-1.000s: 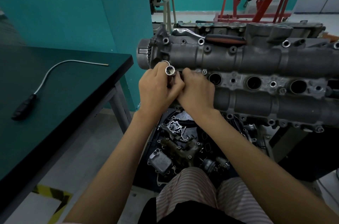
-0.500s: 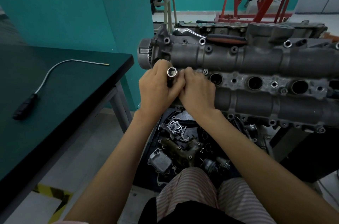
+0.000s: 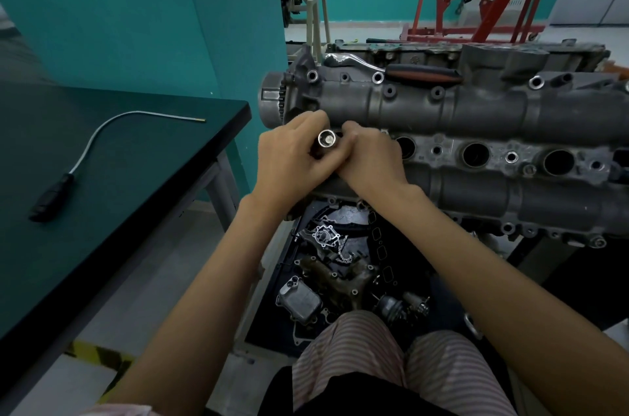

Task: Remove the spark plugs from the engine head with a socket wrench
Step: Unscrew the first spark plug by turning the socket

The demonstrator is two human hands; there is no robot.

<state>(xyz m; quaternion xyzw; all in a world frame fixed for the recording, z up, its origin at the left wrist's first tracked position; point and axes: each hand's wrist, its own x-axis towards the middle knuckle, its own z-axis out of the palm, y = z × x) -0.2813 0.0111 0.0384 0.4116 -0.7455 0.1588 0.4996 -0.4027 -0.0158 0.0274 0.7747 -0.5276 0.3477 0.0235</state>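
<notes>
Together, at the engine head [image 3: 476,116]:
Left hand [image 3: 289,163]: curled round the upright socket [image 3: 326,139] — open end up.
Right hand [image 3: 371,160]: knuckles up, touching the left — grip hidden, cannot tell.

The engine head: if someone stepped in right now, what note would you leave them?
Left hand: closed around the socket, open end facing the camera.
Right hand: pressed against the left hand at the socket; what its fingers hold is hidden.
Engine head: three plug wells in view look dark; the leftmost spot is covered by the hands.
Ratchet wrench: lying on top of the engine, unused.
Flexible pick-up tool: on the green table.
Left: free the socket's contents, check remaining wells.
</notes>
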